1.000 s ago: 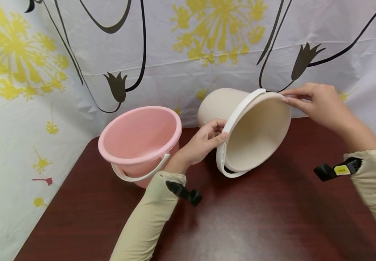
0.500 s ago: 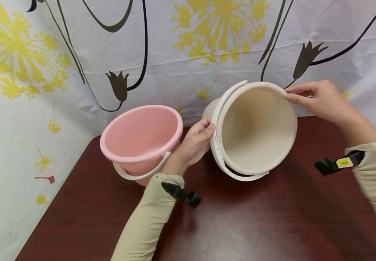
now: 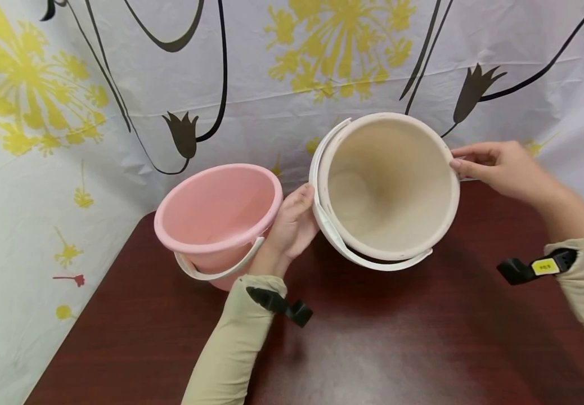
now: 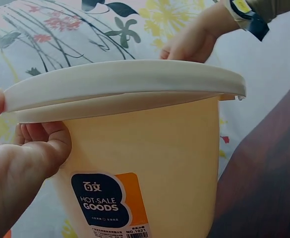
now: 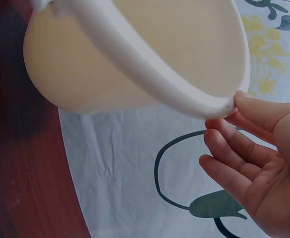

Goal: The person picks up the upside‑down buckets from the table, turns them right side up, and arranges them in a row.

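Note:
A cream bucket (image 3: 388, 185) is tilted so that its round mouth faces the head camera, and its inside shows no contents. Its white handle (image 3: 345, 247) hangs along the left and lower rim. At the left rim, my left hand (image 3: 292, 225) grips with the thumb on the handle and the fingers curled beneath the rim. My right hand (image 3: 504, 169) pinches the opposite rim between thumb and fingers. In the left wrist view the bucket's side carries a blue and orange label (image 4: 105, 206).
A pink bucket (image 3: 218, 208) with a white handle stands upright on the left, close to my left forearm. Both buckets are over a dark red-brown table (image 3: 373, 337). A white cloth with yellow flowers (image 3: 342, 45) hangs behind.
The cream bucket has turned its mouth from facing right to facing the head camera. Its rim has shifted left and up, and both hands have kept hold. The pink bucket stays put.

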The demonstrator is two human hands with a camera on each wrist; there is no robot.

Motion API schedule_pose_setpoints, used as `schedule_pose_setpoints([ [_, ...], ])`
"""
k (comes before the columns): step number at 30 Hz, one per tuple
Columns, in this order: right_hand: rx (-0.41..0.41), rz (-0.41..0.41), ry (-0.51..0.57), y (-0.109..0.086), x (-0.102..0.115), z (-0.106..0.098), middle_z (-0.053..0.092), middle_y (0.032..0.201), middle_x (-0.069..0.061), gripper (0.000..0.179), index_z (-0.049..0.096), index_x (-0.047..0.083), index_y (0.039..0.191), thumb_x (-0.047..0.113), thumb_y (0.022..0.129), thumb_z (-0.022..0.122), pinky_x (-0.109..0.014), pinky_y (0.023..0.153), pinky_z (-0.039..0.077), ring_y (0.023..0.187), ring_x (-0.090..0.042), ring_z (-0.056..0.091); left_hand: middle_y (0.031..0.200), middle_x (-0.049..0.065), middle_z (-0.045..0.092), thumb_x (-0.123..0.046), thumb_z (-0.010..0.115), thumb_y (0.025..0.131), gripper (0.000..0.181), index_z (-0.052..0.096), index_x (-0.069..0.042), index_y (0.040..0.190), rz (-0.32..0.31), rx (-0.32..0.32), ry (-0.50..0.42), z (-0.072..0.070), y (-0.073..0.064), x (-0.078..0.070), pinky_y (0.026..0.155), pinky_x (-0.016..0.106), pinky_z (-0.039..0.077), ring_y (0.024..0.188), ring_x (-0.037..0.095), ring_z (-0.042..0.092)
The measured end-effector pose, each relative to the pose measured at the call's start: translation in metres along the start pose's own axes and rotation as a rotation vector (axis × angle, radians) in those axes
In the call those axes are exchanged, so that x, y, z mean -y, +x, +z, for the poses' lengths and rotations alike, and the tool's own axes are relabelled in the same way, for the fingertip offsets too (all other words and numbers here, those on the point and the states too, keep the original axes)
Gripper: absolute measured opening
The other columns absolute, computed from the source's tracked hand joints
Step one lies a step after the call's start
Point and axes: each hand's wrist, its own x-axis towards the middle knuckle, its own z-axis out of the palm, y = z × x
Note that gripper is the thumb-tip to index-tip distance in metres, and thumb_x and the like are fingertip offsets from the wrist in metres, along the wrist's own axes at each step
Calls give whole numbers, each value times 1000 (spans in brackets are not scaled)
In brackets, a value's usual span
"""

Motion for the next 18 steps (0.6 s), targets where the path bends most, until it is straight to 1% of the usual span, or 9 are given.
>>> schedule_pose_setpoints([
  [4, 37, 13, 28, -5, -3, 3, 67, 76, 10, 25, 63, 20, 111, 13, 88, 62, -11, 63, 45, 70, -2, 62, 103, 3, 58, -9, 22, 100, 34, 35, 7, 127, 9, -50, -53, -2, 0, 2, 87, 29, 41, 97, 13, 53],
  [6, 47, 17, 47, -8, -4, 4, 67, 78, 10, 27, 62, 18, 114, 11, 88, 62, -12, 63, 47, 70, -3, 63, 106, 3, 58, -10, 22, 100, 39, 28, 9, 134, 13, -61, -71, -2, 0, 3, 89, 31, 40, 100, 13, 52],
  [9, 43, 15, 75, -10, -5, 6, 67, 80, 13, 28, 62, 22, 113, 10, 88, 61, -12, 63, 48, 71, -2, 63, 110, 4, 57, -12, 23, 101, 45, 21, 11, 138, 12, -61, -95, -3, 1, 4, 95, 34, 36, 105, 14, 51],
  [11, 28, 9, 111, -10, -5, 6, 67, 81, 14, 28, 63, 26, 109, 8, 88, 61, -12, 63, 48, 72, -1, 63, 112, 3, 57, -14, 23, 101, 46, 19, 11, 139, 7, -55, -105, -4, 2, 5, 100, 36, 33, 107, 15, 50],
  [13, 13, 5, 144, -10, -4, 6, 67, 82, 15, 28, 64, 29, 106, 7, 88, 61, -12, 63, 48, 73, 0, 63, 113, 3, 56, -15, 23, 101, 47, 18, 11, 140, 1, -50, -110, -4, 3, 5, 101, 37, 31, 108, 15, 50],
  [15, -2, 10, 176, -9, -3, 5, 67, 82, 15, 28, 66, 30, 104, 7, 88, 61, -12, 63, 48, 73, 1, 63, 113, 2, 57, -16, 23, 101, 47, 18, 11, 140, -4, -49, -112, -5, 3, 5, 100, 35, 33, 107, 14, 51],
  [18, -21, 31, 213, -7, -1, 4, 68, 81, 15, 26, 68, 28, 102, 8, 88, 61, -12, 63, 48, 72, 0, 63, 107, 1, 59, -17, 24, 101, 47, 18, 10, 140, -16, -53, -121, -5, 3, 5, 90, 29, 41, 100, 11, 54],
])
